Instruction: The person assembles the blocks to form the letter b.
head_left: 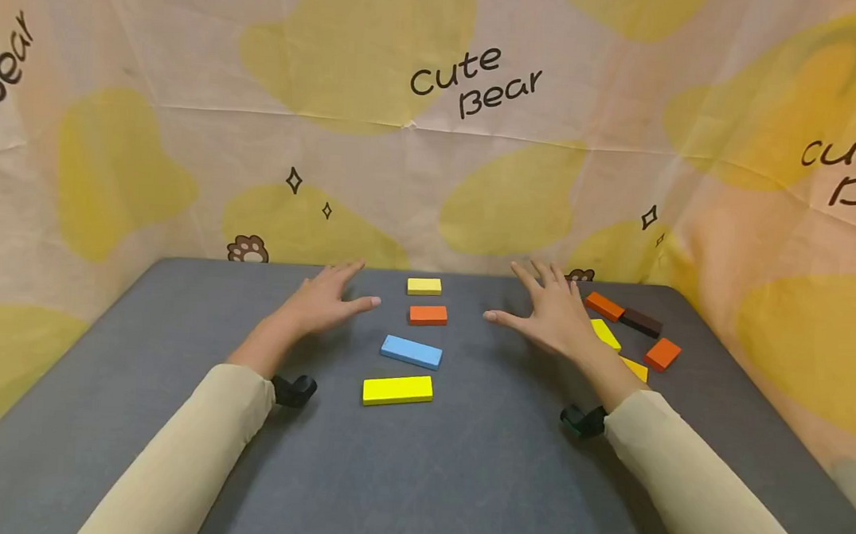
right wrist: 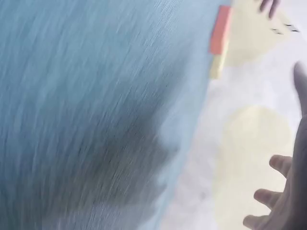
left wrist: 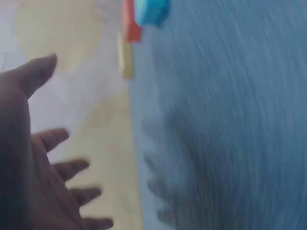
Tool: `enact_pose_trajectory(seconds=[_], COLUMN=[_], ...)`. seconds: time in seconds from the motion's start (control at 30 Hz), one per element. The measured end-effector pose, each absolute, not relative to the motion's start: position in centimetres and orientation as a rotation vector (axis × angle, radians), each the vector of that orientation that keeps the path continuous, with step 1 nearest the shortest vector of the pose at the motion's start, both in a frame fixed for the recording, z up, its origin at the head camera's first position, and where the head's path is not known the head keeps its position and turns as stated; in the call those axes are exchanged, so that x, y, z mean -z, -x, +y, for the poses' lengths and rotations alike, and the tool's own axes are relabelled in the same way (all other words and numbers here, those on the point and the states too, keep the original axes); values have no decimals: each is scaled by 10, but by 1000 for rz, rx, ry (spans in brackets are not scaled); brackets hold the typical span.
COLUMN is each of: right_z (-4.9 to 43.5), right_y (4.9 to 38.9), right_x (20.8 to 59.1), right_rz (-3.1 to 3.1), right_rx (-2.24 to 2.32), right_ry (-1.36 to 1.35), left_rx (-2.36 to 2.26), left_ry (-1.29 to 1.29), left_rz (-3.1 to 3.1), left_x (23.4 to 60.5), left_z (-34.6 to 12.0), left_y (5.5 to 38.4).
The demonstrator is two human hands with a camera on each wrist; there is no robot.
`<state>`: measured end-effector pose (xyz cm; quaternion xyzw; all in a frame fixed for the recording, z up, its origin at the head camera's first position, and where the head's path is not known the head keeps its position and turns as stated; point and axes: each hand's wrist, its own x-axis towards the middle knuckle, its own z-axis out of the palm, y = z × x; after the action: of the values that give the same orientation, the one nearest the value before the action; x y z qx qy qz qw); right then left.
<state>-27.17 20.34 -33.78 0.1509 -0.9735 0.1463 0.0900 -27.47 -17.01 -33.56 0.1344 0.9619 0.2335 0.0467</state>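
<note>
Down the middle of the table lies a column of flat blocks: a pale yellow block (head_left: 424,287) at the back, then an orange-red block (head_left: 428,316), a blue block (head_left: 411,352) set slightly askew, and a bright yellow block (head_left: 397,391) in front. My left hand (head_left: 324,298) hovers left of the column, fingers spread and holding nothing. On the other side, my right hand (head_left: 550,308) is raised with fingers and thumb apart, also empty. Both wrist views show spread fingers over blurred tabletop, with the orange-red block (left wrist: 130,21) near the top in the left one.
Several more blocks lie at the right behind my right forearm: an orange block (head_left: 604,306), a dark brown block (head_left: 641,322), another orange block (head_left: 663,354) and yellow ones (head_left: 606,334) partly hidden by the arm. A printed cloth (head_left: 375,161) hangs behind the grey table (head_left: 418,490).
</note>
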Motion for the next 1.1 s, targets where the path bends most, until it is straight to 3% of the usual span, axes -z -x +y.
enact_pose_trajectory(seconds=[0.27, 0.77, 1.1], right_z=[184, 164, 151], right_y=[255, 238, 239], right_x=[339, 347, 368], right_rz=[-2766, -2662, -2477], right_rx=[-706, -871, -1602], right_ry=[-544, -578, -760], left_rx=[-1247, -1391, -1446], left_ry=[-426, -350, -446], left_rz=[2744, 2769, 2788], left_x=[340, 381, 396], left_z=[-144, -124, -128], left_y=[263, 259, 257])
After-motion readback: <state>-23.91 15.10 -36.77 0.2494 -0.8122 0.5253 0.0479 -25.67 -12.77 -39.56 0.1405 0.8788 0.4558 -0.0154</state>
